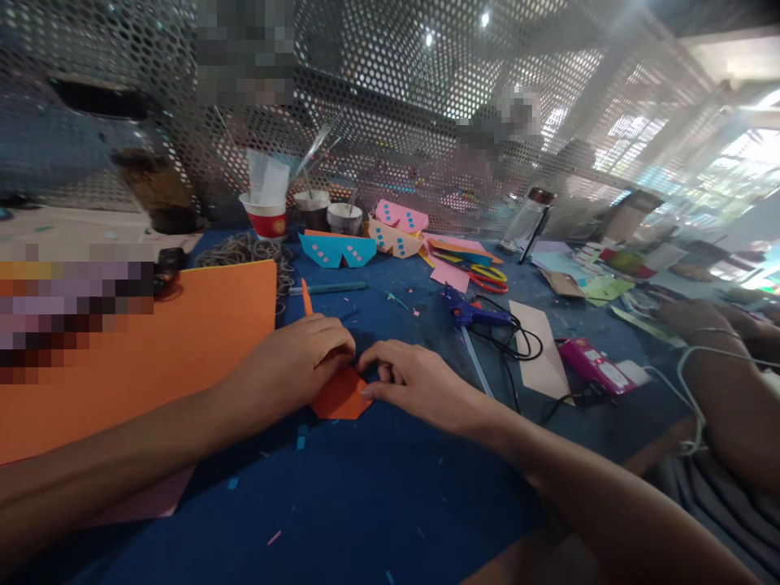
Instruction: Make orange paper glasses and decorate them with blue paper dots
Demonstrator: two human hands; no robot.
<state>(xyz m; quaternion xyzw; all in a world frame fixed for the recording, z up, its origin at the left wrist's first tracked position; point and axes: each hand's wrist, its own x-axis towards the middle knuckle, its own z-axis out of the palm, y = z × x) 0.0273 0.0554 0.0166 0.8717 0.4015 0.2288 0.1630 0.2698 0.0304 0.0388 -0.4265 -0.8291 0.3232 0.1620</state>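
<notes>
Orange folded paper piece [341,396] is lying flat on the blue worktop [366,496], directly between both hands: the left hand [298,357] is pressing its left edge with curled fingers, the right hand [414,382] is pinching its right corner.

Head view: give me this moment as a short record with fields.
Surface: blue table, strewn with paper scraps
Left hand: fingers curled onto the folded orange paper
Right hand: fingers pinch the same paper's right edge
Left of hands: large orange sheet
Right of hands: blue glue gun, scissors
Other person: an arm resting at far right
</notes>
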